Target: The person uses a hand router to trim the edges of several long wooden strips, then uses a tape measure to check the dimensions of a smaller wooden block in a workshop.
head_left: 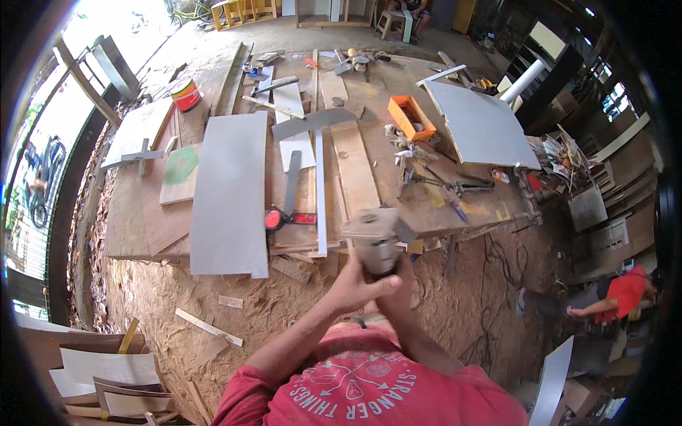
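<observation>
blocky grey-beige tool [376, 239], dusty-looking, slightly blurred; wide flat-sided top, rounded narrower body, darker lower end. gripped between left hand [357, 282] and right hand [397, 287], at bench's [128, 227] near edge.

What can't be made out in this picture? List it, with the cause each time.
Head view: fine detail on the boxy tool, smeared by blur.
Head view: most fingertips of the left hand and right hand, hidden by the tool and the hands themselves.
Head view: what lies in the orange box, too small and shadowed.
Head view: the seated person's head, cut off by the top edge.
</observation>
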Motion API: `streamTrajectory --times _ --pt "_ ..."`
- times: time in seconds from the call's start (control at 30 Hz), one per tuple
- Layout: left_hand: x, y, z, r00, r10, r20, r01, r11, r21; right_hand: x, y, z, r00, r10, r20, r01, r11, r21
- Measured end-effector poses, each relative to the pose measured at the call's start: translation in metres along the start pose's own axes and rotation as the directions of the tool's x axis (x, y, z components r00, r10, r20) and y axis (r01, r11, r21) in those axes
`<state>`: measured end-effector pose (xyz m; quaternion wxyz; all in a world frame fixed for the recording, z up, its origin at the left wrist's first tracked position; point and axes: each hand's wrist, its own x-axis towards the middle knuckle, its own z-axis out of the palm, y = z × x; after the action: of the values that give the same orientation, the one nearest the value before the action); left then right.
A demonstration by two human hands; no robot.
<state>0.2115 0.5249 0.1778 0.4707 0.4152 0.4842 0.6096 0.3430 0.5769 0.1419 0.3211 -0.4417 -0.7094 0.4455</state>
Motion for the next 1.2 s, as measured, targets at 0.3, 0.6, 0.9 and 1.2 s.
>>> streamTrajectory --times 0.3,0.6,0.9,1.2 --pt "0.056 -0.053 -0.020 0.868 -0.280 -0.410 0.075 0.891 -0.448 0.171 0.079 -0.089 0.921 -0.265 0.286 0.300 0.950 -0.086" --pt "0.080 -0.049 0.008 0.988 -0.074 -0.132 -0.033 0.748 -0.663 0.396 0.263 -0.133 0.917 0.183 0.356 0.149 0.669 -0.728" --pt "0.076 -0.023 0.020 0.970 0.231 -0.080 -0.211 0.623 -0.753 0.336 0.202 -0.115 0.951 0.005 0.310 0.016 0.998 -0.065" --pt "0.074 -0.005 0.036 0.964 0.267 -0.021 -0.191 0.631 -0.752 0.244 -0.008 -0.109 0.873 -0.346 0.344 0.162 0.871 0.464"
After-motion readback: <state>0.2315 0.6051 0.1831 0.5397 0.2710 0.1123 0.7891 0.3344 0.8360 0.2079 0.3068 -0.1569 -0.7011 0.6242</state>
